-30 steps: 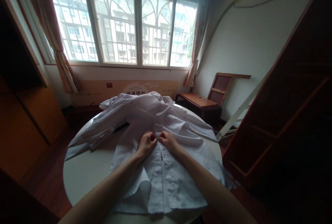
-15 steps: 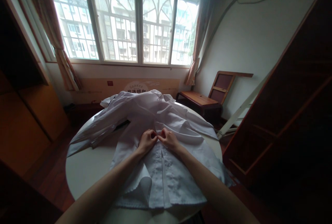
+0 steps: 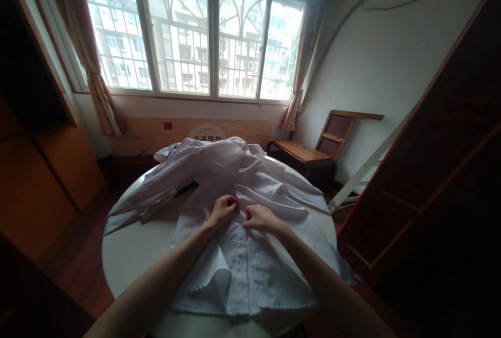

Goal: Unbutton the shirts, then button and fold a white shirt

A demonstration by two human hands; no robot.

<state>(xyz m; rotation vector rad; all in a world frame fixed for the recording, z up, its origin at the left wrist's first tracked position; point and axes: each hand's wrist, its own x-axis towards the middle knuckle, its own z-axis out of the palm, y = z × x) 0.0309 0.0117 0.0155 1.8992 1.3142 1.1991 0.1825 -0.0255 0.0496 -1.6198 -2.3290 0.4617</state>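
Note:
A white long-sleeved shirt (image 3: 274,270) lies spread over a round white table (image 3: 129,254), its hem towards me and one sleeve stretched out to the left. Down its middle runs the front opening, the two edges lying close together. My left hand (image 3: 224,208) has its fingers closed on the cloth just left of that opening. Slightly nearer to me, my right hand (image 3: 258,218) pinches the cloth at the right edge of the opening. The fingertips hide whatever small part of the shirt sits between them. At the lower left, a corner of the hem is folded over.
A wooden bench (image 3: 301,149) and a leaning chair-like frame (image 3: 336,129) stand behind the table at right. A large dark wooden panel (image 3: 407,192) slants along the right. Orange cabinets (image 3: 47,171) are at left, and a printed cardboard box (image 3: 152,132) stands below the window.
My right hand has moved down the front opening towards me, away from my left hand, which stays in place. The opening's edges now lie closer together below the hands.

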